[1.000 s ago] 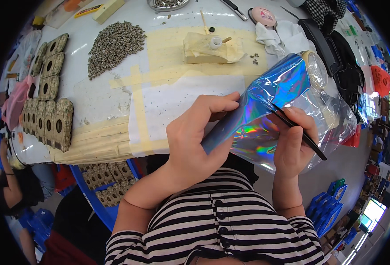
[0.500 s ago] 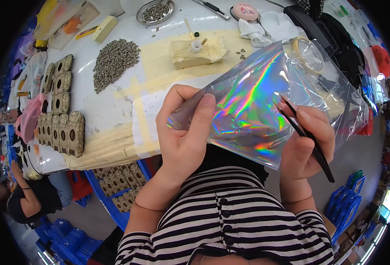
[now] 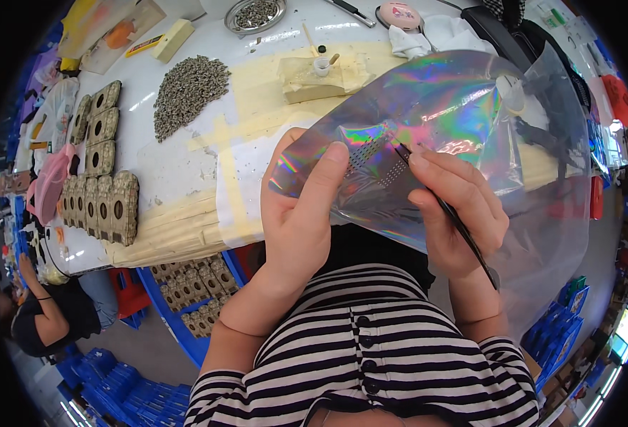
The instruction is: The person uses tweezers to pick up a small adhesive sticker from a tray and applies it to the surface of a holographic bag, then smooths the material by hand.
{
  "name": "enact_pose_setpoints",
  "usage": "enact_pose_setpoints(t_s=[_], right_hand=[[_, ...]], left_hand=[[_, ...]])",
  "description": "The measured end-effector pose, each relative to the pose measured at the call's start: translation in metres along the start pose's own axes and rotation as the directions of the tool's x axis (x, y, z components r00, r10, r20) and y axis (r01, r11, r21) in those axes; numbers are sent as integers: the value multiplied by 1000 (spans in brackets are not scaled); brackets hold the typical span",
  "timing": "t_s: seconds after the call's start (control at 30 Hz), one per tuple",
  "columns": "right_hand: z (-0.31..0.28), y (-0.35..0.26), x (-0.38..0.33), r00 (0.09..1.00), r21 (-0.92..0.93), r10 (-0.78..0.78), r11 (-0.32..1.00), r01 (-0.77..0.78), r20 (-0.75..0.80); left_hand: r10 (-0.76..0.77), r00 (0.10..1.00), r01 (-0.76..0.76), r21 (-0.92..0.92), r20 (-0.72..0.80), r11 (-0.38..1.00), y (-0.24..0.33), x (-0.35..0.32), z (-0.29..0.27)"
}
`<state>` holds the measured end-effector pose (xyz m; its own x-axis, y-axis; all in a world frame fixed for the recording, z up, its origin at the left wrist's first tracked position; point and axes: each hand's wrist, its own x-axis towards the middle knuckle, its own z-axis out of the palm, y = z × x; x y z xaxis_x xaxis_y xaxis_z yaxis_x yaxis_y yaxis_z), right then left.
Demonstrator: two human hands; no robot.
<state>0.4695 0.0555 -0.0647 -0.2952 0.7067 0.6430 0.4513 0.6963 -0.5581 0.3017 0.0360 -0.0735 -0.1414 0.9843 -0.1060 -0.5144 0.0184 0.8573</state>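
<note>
near the table edge [image 3: 179, 231], left fingers [image 3: 328, 169] pinch film [image 3: 446, 103]

We see the rainbow-sheened translucent plastic sheet [image 3: 451, 107] now spread flatter, its rows of small dots [image 3: 363, 154] plainer; slim black tweezers [image 3: 463, 232] shifted left, tips nearer those dots.

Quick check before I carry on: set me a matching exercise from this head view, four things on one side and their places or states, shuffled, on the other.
Things
1. Left hand
2. Dark tweezers
3. Heap of small metallic pieces
4. Pink oval case

Places or states
A. Beside the white cloth
B. Gripping the left end of the iridescent film
C. On the table, left of the cream-coloured block
D. Held in the right hand

Right pairs: 1-B, 2-D, 3-C, 4-A
</note>
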Motion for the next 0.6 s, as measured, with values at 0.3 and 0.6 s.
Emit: enact_pose_setpoints(t_s=[0.3,0.6], right_hand=[[3,5,-2,1000,47,-23,999,22,21],[0,0,-1,996,-1,-20,1000,20,84]], left_hand=[[-29,999,28,-66,-18,997,0,1,1],[-26,1000,27,-152,5,988,2,2,1]])
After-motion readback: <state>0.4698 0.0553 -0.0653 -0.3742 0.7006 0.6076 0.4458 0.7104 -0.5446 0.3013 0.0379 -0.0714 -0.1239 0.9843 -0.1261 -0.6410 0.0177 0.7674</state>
